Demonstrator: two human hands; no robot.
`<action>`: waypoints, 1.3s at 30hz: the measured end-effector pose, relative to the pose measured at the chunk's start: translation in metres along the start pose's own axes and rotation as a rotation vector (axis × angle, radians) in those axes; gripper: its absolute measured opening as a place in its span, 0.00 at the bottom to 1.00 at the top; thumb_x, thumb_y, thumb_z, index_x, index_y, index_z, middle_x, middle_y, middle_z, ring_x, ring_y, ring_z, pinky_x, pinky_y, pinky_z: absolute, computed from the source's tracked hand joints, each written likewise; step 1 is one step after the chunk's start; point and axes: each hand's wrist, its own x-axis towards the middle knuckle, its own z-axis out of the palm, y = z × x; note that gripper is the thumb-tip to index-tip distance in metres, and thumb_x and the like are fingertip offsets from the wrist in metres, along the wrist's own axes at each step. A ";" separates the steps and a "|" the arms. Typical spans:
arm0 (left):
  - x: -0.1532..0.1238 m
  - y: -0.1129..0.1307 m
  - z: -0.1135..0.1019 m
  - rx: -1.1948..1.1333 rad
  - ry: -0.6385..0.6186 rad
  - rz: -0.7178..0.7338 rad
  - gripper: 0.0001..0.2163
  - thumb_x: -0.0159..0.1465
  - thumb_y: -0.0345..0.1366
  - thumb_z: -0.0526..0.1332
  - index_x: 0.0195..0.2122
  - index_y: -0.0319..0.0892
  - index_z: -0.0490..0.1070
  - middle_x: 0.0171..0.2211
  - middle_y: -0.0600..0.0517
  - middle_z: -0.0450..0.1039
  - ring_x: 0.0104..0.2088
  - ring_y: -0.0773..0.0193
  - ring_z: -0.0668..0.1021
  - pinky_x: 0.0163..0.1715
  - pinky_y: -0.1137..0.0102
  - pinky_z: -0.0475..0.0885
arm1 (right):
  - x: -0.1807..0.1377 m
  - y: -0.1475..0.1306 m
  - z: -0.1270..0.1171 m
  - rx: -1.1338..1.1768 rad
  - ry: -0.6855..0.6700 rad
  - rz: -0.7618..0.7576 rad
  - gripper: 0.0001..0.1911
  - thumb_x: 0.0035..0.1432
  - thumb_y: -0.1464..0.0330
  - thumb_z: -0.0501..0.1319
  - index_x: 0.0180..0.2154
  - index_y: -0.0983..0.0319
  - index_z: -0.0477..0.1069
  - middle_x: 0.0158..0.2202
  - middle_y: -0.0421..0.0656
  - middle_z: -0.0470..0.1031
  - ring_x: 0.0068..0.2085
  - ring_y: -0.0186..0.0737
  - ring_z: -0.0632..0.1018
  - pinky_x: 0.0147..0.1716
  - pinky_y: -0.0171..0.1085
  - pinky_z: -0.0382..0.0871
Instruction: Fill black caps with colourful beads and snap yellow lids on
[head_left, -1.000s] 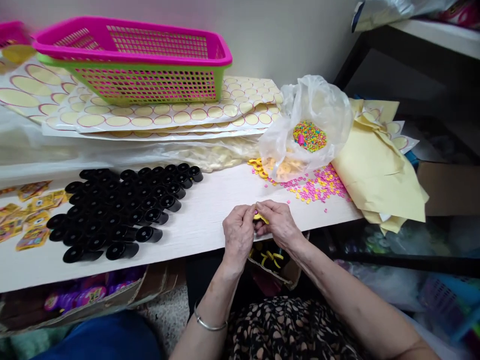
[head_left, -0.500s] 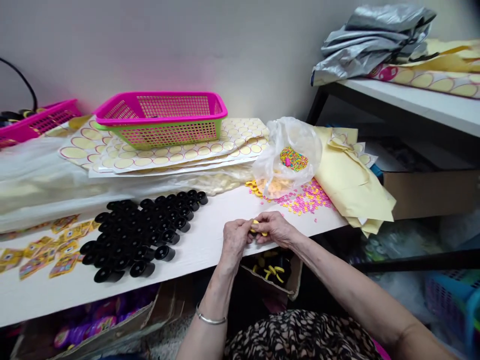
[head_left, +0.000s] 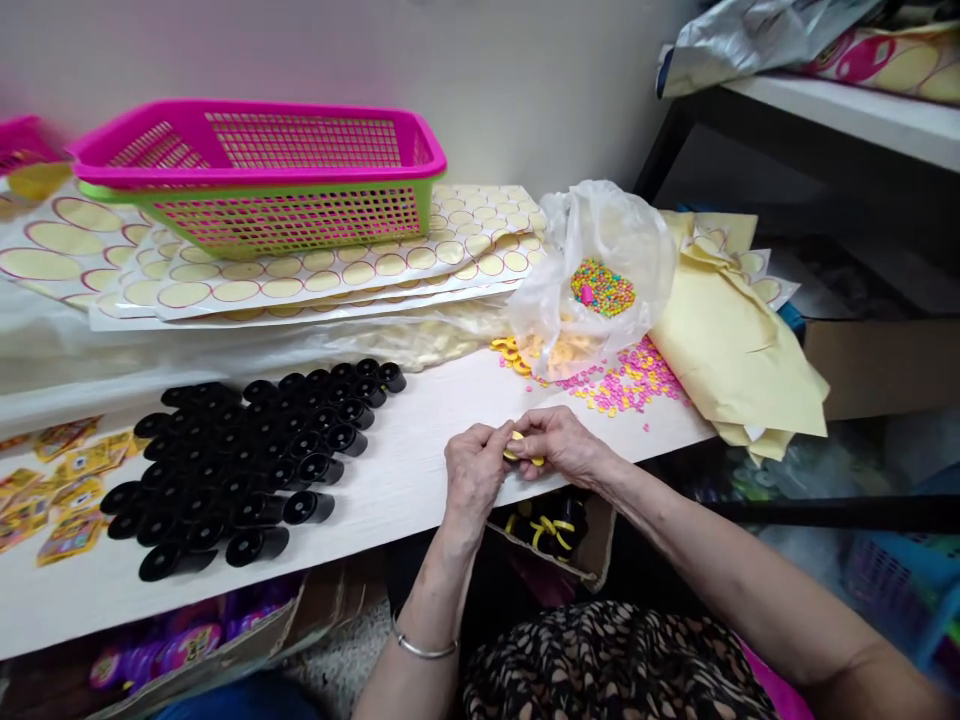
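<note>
Over the front edge of the white table (head_left: 405,470), my two hands meet at a small yellow plastic piece (head_left: 517,440). My left hand (head_left: 474,470) pinches it from the left, and the fingers of my right hand (head_left: 562,447) close on its other side. Fingers cover much of the piece, so its full shape is hidden. To the left stand many black round plastic caps (head_left: 247,455) in packed rows. Beyond my hands lie loose pink and yellow bits (head_left: 634,382) and flat yellow pieces (head_left: 510,350), beside a clear plastic bag (head_left: 555,235) with colourful beads (head_left: 602,288).
A pink and green basket (head_left: 292,215) sits on sticker sheets (head_left: 390,265) at the back. Yellow paper (head_left: 739,350) overhangs the right edge. Below my hands is a cardboard box (head_left: 600,560) of black and yellow parts. Small printed packets (head_left: 75,490) lie far left; a shelf (head_left: 862,110) stands right.
The view has shifted closer, so the basket and caps appear larger and farther left. Both hands stay together on the yellow piece, with the fingers slightly rearranged.
</note>
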 end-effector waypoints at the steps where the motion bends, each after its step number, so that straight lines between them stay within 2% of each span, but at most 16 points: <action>1: 0.000 0.001 -0.001 0.006 -0.005 -0.002 0.17 0.50 0.49 0.62 0.21 0.37 0.71 0.12 0.56 0.65 0.13 0.72 0.64 0.14 0.76 0.57 | -0.001 0.000 0.000 -0.007 -0.018 -0.011 0.17 0.37 0.63 0.71 0.27 0.68 0.71 0.18 0.39 0.72 0.17 0.28 0.71 0.17 0.26 0.68; 3: 0.000 0.003 -0.002 0.006 -0.020 0.001 0.17 0.51 0.49 0.62 0.20 0.37 0.71 0.12 0.56 0.65 0.14 0.72 0.65 0.14 0.76 0.57 | -0.001 0.000 0.000 0.006 -0.033 -0.003 0.18 0.41 0.60 0.69 0.28 0.67 0.71 0.21 0.40 0.72 0.19 0.28 0.72 0.18 0.27 0.69; 6: -0.002 0.004 -0.003 0.033 -0.013 0.030 0.17 0.51 0.49 0.62 0.19 0.38 0.70 0.12 0.57 0.64 0.14 0.72 0.64 0.15 0.76 0.57 | 0.001 0.000 0.004 0.030 0.033 0.023 0.18 0.44 0.56 0.66 0.26 0.66 0.69 0.21 0.40 0.72 0.17 0.27 0.70 0.14 0.27 0.68; 11: -0.005 -0.005 0.002 0.064 0.069 0.081 0.17 0.55 0.48 0.59 0.20 0.38 0.68 0.14 0.57 0.64 0.17 0.72 0.65 0.18 0.76 0.59 | 0.004 0.004 0.012 -0.010 0.125 0.014 0.16 0.47 0.59 0.63 0.23 0.65 0.66 0.17 0.37 0.68 0.13 0.26 0.67 0.09 0.24 0.61; 16: 0.000 -0.010 0.008 0.032 0.112 0.083 0.17 0.54 0.48 0.59 0.18 0.39 0.64 0.15 0.58 0.62 0.17 0.73 0.64 0.17 0.76 0.58 | 0.009 0.008 0.010 -0.024 0.158 -0.016 0.13 0.48 0.61 0.62 0.24 0.65 0.66 0.15 0.38 0.68 0.12 0.27 0.67 0.09 0.25 0.62; 19: 0.001 -0.007 0.004 -0.006 0.056 0.045 0.19 0.54 0.49 0.60 0.17 0.39 0.62 0.12 0.59 0.58 0.15 0.73 0.62 0.15 0.76 0.56 | 0.010 0.005 0.012 -0.044 0.161 0.005 0.13 0.48 0.62 0.62 0.23 0.65 0.65 0.14 0.38 0.67 0.11 0.27 0.66 0.08 0.25 0.59; 22: -0.003 -0.003 -0.005 -0.041 -0.062 0.081 0.19 0.55 0.51 0.57 0.21 0.38 0.66 0.13 0.59 0.59 0.15 0.73 0.61 0.16 0.76 0.55 | 0.010 0.003 0.016 -0.062 0.162 -0.020 0.13 0.50 0.62 0.60 0.23 0.65 0.64 0.13 0.37 0.66 0.11 0.28 0.65 0.07 0.26 0.58; 25: -0.010 -0.005 -0.011 0.011 -0.182 0.213 0.16 0.51 0.47 0.63 0.30 0.37 0.72 0.19 0.56 0.66 0.19 0.72 0.65 0.20 0.76 0.59 | 0.005 0.006 0.020 -0.053 0.191 -0.090 0.13 0.51 0.63 0.60 0.23 0.65 0.64 0.14 0.37 0.66 0.11 0.27 0.65 0.08 0.26 0.57; 27: -0.018 -0.006 -0.012 0.085 -0.178 0.335 0.16 0.45 0.41 0.69 0.32 0.38 0.74 0.25 0.55 0.68 0.23 0.71 0.67 0.24 0.75 0.61 | -0.001 0.011 0.020 -0.044 0.212 -0.117 0.14 0.52 0.62 0.60 0.23 0.65 0.64 0.15 0.36 0.66 0.12 0.27 0.65 0.08 0.26 0.57; 29: -0.027 -0.007 -0.012 0.134 -0.116 0.430 0.14 0.42 0.37 0.71 0.30 0.39 0.74 0.26 0.54 0.69 0.26 0.70 0.68 0.26 0.74 0.63 | -0.012 0.015 0.014 -0.002 0.167 -0.126 0.16 0.53 0.59 0.59 0.25 0.65 0.66 0.17 0.37 0.67 0.13 0.26 0.65 0.09 0.26 0.58; 31: -0.038 -0.006 -0.010 0.153 -0.056 0.494 0.12 0.43 0.37 0.70 0.28 0.41 0.75 0.26 0.54 0.69 0.28 0.68 0.69 0.29 0.72 0.64 | -0.026 0.020 0.003 0.093 0.044 -0.165 0.18 0.54 0.55 0.58 0.28 0.66 0.69 0.21 0.40 0.70 0.16 0.28 0.68 0.12 0.28 0.63; 34: -0.056 -0.004 -0.007 0.158 -0.003 0.578 0.13 0.44 0.38 0.70 0.31 0.42 0.75 0.30 0.52 0.70 0.35 0.64 0.71 0.36 0.69 0.67 | -0.052 0.030 -0.019 0.235 -0.180 -0.243 0.16 0.50 0.60 0.64 0.37 0.65 0.72 0.35 0.45 0.74 0.31 0.34 0.75 0.26 0.32 0.72; 36: -0.067 -0.002 -0.004 0.176 -0.018 0.639 0.13 0.45 0.38 0.70 0.31 0.41 0.75 0.31 0.50 0.70 0.37 0.62 0.71 0.38 0.68 0.68 | -0.067 0.038 -0.031 0.276 -0.302 -0.233 0.20 0.46 0.65 0.67 0.43 0.63 0.71 0.44 0.46 0.72 0.41 0.38 0.75 0.36 0.37 0.73; 39: -0.080 0.002 0.003 0.283 -0.092 0.799 0.11 0.47 0.37 0.69 0.31 0.42 0.75 0.30 0.50 0.72 0.40 0.60 0.71 0.39 0.66 0.69 | -0.083 0.047 -0.040 0.299 -0.418 -0.180 0.26 0.43 0.68 0.69 0.46 0.61 0.69 0.44 0.45 0.72 0.41 0.38 0.75 0.39 0.40 0.72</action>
